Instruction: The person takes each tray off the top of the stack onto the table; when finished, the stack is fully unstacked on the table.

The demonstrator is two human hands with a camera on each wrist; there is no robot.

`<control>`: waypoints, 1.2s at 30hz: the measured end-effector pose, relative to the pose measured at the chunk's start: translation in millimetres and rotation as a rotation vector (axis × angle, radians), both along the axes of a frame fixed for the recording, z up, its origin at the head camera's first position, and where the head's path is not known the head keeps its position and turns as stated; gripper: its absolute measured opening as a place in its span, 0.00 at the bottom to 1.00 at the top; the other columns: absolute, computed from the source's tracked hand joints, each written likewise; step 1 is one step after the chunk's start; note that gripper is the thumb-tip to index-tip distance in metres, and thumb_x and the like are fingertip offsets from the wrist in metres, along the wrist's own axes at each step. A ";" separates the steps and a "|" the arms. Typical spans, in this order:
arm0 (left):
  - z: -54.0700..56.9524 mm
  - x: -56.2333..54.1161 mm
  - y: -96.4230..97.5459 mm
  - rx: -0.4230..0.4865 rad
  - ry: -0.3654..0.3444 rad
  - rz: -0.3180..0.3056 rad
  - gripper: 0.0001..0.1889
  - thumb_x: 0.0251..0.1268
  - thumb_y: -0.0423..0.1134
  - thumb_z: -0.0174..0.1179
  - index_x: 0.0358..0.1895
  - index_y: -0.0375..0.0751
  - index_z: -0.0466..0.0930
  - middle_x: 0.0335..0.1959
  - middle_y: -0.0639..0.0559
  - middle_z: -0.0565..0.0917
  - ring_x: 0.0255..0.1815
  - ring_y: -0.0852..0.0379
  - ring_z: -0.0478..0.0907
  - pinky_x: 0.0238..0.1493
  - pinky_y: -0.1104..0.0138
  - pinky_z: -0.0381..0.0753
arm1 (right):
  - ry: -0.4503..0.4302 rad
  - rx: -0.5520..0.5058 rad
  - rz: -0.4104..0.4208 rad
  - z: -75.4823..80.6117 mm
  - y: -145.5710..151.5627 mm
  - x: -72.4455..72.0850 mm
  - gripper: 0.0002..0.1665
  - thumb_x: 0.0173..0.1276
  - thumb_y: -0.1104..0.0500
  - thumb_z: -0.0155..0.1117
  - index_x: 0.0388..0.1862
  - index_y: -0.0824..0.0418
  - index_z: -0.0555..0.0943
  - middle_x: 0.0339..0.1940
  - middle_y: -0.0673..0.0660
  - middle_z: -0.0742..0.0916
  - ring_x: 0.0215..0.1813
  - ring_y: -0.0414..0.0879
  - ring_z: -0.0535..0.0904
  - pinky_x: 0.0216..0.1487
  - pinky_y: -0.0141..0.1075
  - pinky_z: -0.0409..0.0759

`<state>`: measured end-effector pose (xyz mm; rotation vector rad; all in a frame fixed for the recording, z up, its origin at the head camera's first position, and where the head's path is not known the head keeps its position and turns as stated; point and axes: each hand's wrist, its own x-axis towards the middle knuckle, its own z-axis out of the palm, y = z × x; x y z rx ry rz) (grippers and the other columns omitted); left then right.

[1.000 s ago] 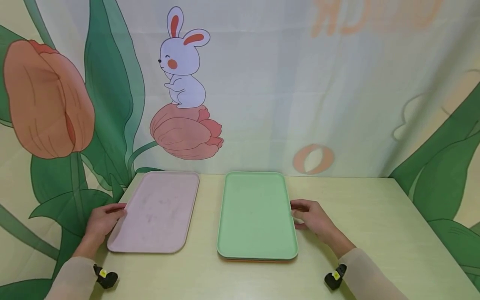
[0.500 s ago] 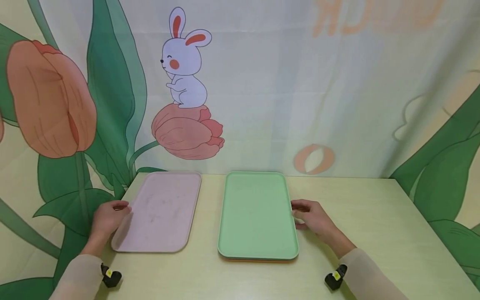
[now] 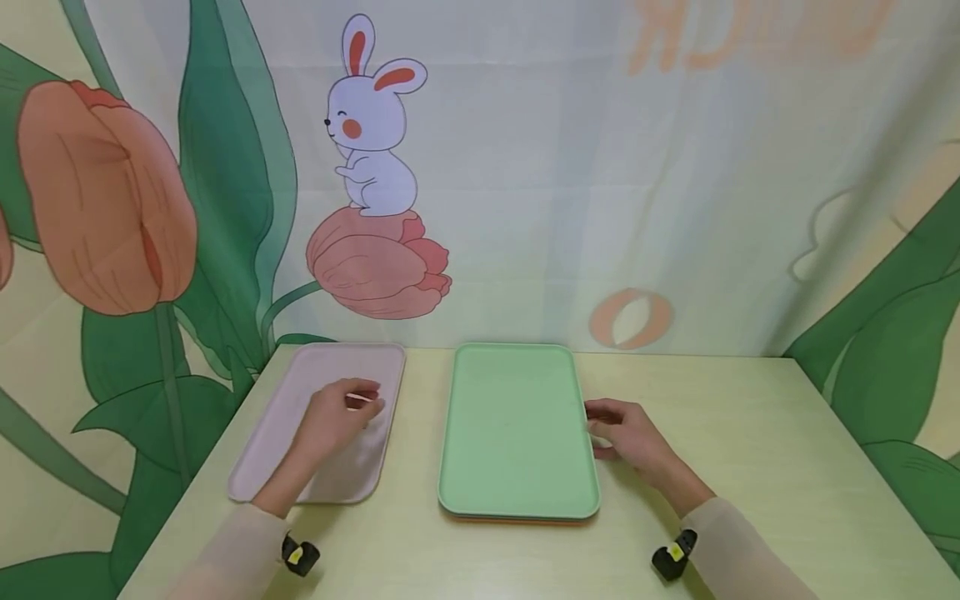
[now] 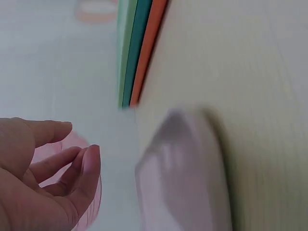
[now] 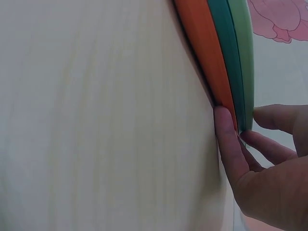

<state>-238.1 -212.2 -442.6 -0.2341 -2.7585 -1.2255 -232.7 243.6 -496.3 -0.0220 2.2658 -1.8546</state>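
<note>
A stack of rectangular trays lies on the table: light green [image 3: 521,433] on top, dark green [image 5: 223,29] in the middle, orange [image 5: 204,41] below. My right hand [image 3: 626,432] grips the stack's right edge, with fingertips at the light green rim and by the bottom of the orange tray. A pale pink tray [image 3: 292,417] lies alone to the left. Over it is my left hand [image 3: 337,417], fingers loosely curled and holding nothing. In the left wrist view, these fingers [image 4: 89,166] are apart from both the pink tray and the stack.
The pale wooden table [image 3: 712,433] meets a printed curtain [image 3: 517,183] at its back edge. A strip of bare tabletop [image 3: 420,442] separates the pink tray from the stack. Each wrist wears a small black camera [image 3: 300,557].
My left hand has left the pink tray's left edge and moved right, over that tray towards the stack. The right hand stays at the stack's edge. The head view has shifted slightly.
</note>
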 end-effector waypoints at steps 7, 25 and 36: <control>-19.1 1.3 64.0 0.103 -0.111 -0.043 0.19 0.73 0.36 0.67 0.62 0.29 0.83 0.52 0.39 0.87 0.49 0.46 0.86 0.38 0.63 0.88 | 0.000 -0.003 0.008 0.3 0.0 -0.1 0.27 0.82 0.66 0.56 0.76 0.73 0.71 0.69 0.71 0.78 0.60 0.54 0.82 0.51 0.45 0.89; -51.0 -19.3 98.7 0.087 -0.143 -0.074 0.23 0.69 0.31 0.64 0.65 0.26 0.78 0.50 0.40 0.86 0.52 0.44 0.86 0.51 0.53 0.87 | 0.038 0.051 -0.021 0.6 -4.4 3.2 0.25 0.82 0.67 0.56 0.74 0.72 0.73 0.67 0.70 0.80 0.59 0.56 0.83 0.49 0.46 0.90; -47.9 -20.8 97.9 0.044 -0.138 -0.047 0.21 0.68 0.29 0.63 0.63 0.28 0.80 0.48 0.41 0.86 0.50 0.46 0.86 0.50 0.55 0.86 | 0.072 0.090 -0.091 3.3 -15.9 6.6 0.22 0.78 0.69 0.57 0.69 0.72 0.79 0.60 0.70 0.84 0.54 0.54 0.85 0.44 0.45 0.91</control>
